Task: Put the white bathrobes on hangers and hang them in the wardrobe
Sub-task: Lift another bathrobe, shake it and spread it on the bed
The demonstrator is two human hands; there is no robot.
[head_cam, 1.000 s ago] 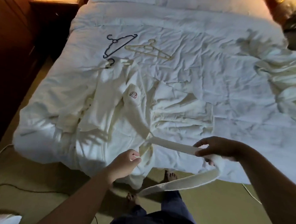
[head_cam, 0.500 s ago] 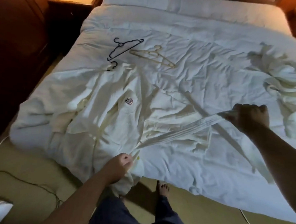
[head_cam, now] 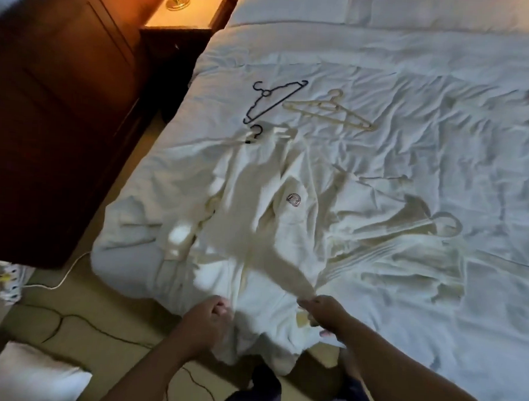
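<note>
A white bathrobe (head_cam: 274, 231) with a round chest badge lies spread on the bed (head_cam: 416, 85), its hem hanging over the near edge. A black hanger hook (head_cam: 256, 134) sticks out at its collar. Its belt (head_cam: 390, 240) lies loose across the bed to the right. Beyond the collar rest a black hanger (head_cam: 274, 101) and a cream hanger (head_cam: 329, 111). My left hand (head_cam: 211, 317) is closed on the robe's lower left edge. My right hand (head_cam: 324, 314) pinches the robe's fabric just to the right of it.
A dark wooden cabinet (head_cam: 46, 127) stands left of the bed, with a nightstand and brass lamp (head_cam: 181, 9) behind it. Cables and a power strip (head_cam: 11, 279) lie on the floor. A white pillow (head_cam: 27, 378) sits at the lower left.
My right hand pulled the belt out to the right, dropped it on the bed, and came back to the robe's hem. My left hand stayed at the hem.
</note>
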